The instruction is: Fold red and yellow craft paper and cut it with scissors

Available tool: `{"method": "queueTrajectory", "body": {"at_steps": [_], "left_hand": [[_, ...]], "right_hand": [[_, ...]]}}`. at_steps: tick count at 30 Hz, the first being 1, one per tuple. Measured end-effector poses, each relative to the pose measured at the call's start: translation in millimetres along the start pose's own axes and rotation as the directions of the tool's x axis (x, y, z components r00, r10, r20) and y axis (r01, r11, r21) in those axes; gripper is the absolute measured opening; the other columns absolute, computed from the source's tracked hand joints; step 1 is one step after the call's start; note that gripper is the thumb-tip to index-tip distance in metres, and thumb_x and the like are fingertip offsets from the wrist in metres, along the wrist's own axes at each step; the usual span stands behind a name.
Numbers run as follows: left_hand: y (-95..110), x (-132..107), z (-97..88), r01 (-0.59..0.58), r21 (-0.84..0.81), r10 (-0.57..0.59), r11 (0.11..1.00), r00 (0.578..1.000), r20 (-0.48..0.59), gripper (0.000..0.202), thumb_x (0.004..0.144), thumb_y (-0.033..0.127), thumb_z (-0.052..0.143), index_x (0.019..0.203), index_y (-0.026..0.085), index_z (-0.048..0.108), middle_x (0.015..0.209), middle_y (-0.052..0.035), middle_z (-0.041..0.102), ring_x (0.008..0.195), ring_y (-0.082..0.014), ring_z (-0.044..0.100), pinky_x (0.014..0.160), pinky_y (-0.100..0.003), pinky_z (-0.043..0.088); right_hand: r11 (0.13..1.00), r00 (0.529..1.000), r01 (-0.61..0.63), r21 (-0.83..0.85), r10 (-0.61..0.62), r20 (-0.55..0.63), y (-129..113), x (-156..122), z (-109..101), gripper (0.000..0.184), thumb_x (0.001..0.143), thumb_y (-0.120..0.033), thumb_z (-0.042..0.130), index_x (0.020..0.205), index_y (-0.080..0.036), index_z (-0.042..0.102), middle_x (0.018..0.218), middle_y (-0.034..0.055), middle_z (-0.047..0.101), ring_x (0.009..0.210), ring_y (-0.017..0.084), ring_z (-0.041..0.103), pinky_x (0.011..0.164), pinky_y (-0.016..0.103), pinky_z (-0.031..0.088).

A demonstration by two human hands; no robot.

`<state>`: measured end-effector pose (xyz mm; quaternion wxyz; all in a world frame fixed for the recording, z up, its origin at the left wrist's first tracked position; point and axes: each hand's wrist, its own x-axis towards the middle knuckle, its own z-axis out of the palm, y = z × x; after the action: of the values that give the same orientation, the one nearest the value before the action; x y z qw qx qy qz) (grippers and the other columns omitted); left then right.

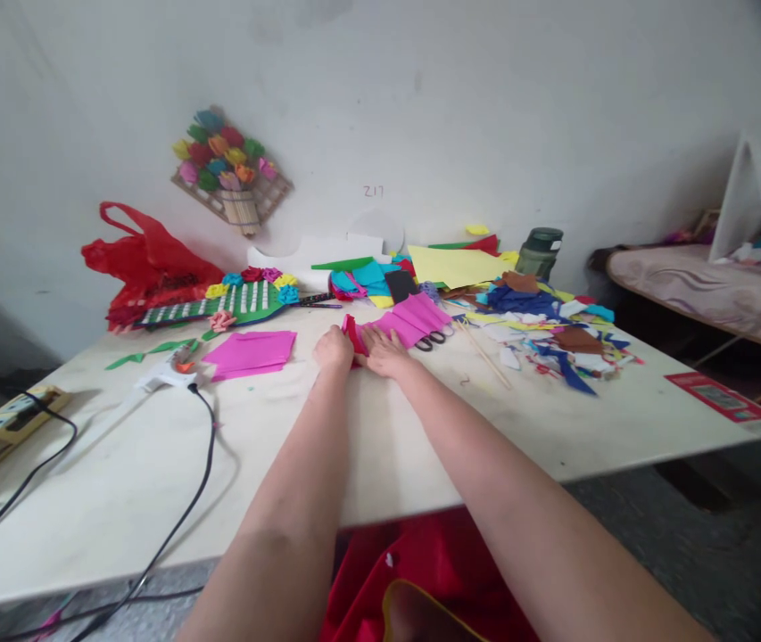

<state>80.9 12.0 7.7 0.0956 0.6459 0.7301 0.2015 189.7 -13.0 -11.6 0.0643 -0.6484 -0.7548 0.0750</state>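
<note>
At the middle of the table my left hand [334,347] is closed at the left edge of a small folded piece of red paper [353,337], apparently gripping it. My right hand [385,354] lies against its other side, fingers stretched out and touching the paper. Just beyond the right hand, a creased magenta paper [415,318] stretches to the right. The black handles of scissors [431,341] stick out from under it. To the left rests a stack of magenta sheets [252,353].
A glue gun [169,373] with a trailing black cord lies left, near a power strip [9,432]. Behind are a red bag [145,254] and a green board with paper flowers [219,308]. Right are paper scraps [554,334], a wooden stick [483,354] and a dark green bottle [539,253].
</note>
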Motion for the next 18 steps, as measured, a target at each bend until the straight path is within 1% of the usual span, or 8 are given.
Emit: {"method": "queueTrajectory", "body": {"at_steps": [6, 11, 14, 16, 18], "left_hand": [[0, 1, 0.2, 0.004, -0.010, -0.004, 1.000, 1.000, 0.016, 0.038, 0.083, 0.044, 0.042, 0.099, 0.016, 0.063, 0.108, -0.0165, 0.062, 0.099, -0.0269, 0.058, 0.079, -0.035, 0.044], [-1, 0, 1.6, 0.008, -0.059, -0.011, 0.998, 0.999, -0.052, 0.034, 0.084, 0.040, 0.041, 0.097, 0.018, 0.063, 0.105, -0.0144, 0.064, 0.099, -0.0266, 0.059, 0.079, -0.035, 0.044], [-2, -2, 1.5, -0.003, -0.096, -0.005, 0.995, 0.997, -0.081, 0.033, 0.084, 0.040, 0.040, 0.096, 0.020, 0.063, 0.102, -0.0129, 0.064, 0.099, -0.0268, 0.059, 0.079, -0.036, 0.044], [-2, -3, 0.8, 0.004, -0.114, -0.013, 0.993, 0.996, -0.086, 0.033, 0.084, 0.041, 0.039, 0.096, 0.021, 0.062, 0.101, -0.0126, 0.065, 0.098, -0.0268, 0.059, 0.079, -0.036, 0.044], [-1, -2, -0.1, 0.024, -0.129, -0.035, 0.991, 0.996, -0.083, 0.034, 0.084, 0.043, 0.039, 0.096, 0.021, 0.062, 0.101, -0.0127, 0.065, 0.098, -0.0267, 0.058, 0.078, -0.036, 0.044]], "right_hand": [[1.000, 1.000, 0.014, 0.007, -0.014, 0.017, -1, -2, -3, 0.075, 0.084, -0.058, 0.018, 0.144, -0.012, 0.009, 0.150, 0.0055, 0.006, 0.137, 0.021, 0.001, 0.108, 0.045, -0.001], [1.000, 1.000, -0.003, 0.019, 0.003, 0.021, -1, -4, -4, 0.076, 0.085, -0.057, 0.018, 0.144, -0.010, 0.010, 0.150, 0.0064, 0.004, 0.137, 0.021, 0.000, 0.108, 0.044, -0.001], [0.999, 0.999, -0.008, 0.031, 0.007, 0.032, 0, -9, -6, 0.077, 0.084, -0.058, 0.019, 0.143, -0.010, 0.011, 0.150, 0.0062, 0.005, 0.137, 0.021, 0.000, 0.108, 0.045, -0.002], [0.999, 1.000, 0.001, 0.040, -0.002, 0.028, 3, -13, -11, 0.077, 0.083, -0.060, 0.022, 0.143, -0.012, 0.014, 0.150, 0.0057, 0.007, 0.137, 0.021, 0.003, 0.108, 0.046, 0.000], [0.999, 1.000, 0.020, 0.039, -0.019, -0.020, 9, -18, -19, 0.074, 0.082, -0.060, 0.029, 0.142, -0.016, 0.022, 0.150, 0.0057, 0.014, 0.136, 0.023, 0.012, 0.108, 0.044, 0.010]]}}
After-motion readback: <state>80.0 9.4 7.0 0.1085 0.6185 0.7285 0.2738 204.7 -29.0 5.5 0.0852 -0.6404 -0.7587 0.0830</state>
